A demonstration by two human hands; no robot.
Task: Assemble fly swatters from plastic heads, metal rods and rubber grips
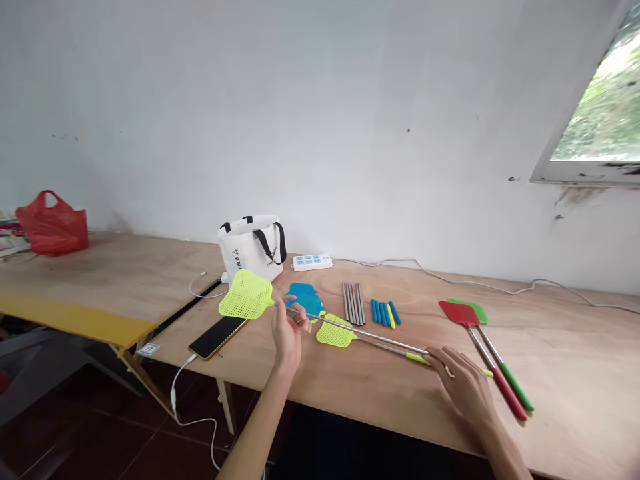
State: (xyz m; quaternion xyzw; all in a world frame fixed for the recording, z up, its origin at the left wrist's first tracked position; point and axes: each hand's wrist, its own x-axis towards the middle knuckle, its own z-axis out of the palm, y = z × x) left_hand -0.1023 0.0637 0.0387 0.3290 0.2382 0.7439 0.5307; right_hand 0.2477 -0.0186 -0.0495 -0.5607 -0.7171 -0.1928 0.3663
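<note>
A yellow-green fly swatter point(246, 295) is held above the table in both hands. My left hand point(287, 337) pinches its metal rod just below the mesh head. My right hand point(463, 383) is closed over the handle end, with a yellow tip showing past the fingers. Beneath it lies a second yellow-green swatter point(336, 332) on the table. Blue swatter heads point(306, 300) are stacked behind my left fingers, partly hidden. Farther right are several metal rods point(354, 304) in a row, then several blue grips point(379, 312) with one yellow grip point(390, 316) among them.
On the right a red swatter point(459, 313) overlaps a green swatter point(517, 387). A phone point(217, 337) with a cable lies near the front edge. Behind stand a white bag point(250, 247) and a power strip point(312, 263). A red plastic bag point(53, 227) rests far left.
</note>
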